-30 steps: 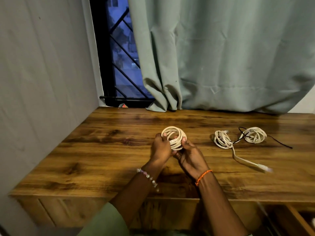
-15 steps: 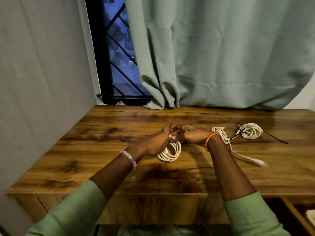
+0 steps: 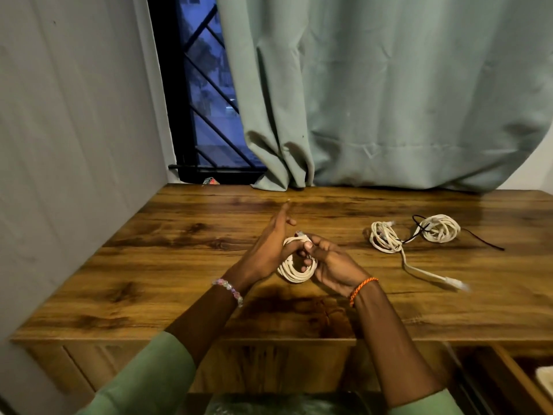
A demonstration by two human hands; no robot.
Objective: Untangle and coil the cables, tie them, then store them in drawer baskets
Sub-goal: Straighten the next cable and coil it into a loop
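Best to keep the loops of the cream-white coiled cable (image 3: 296, 266) pinched flat while winding its loose end round them, pulling snug. Held just above the brown wooden desk (image 3: 167, 265), near its middle. Right hand (image 3: 329, 262) curled round the coil's right side, clamped on it; left hand (image 3: 269, 247) pressed against the left side, fingers straight, pointing far.

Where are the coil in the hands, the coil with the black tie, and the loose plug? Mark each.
held coil (image 3: 294, 272): head view, lower loops.
black-tied coil (image 3: 442, 228): head view, its loops.
loose plug (image 3: 455, 284): head view, connector body.
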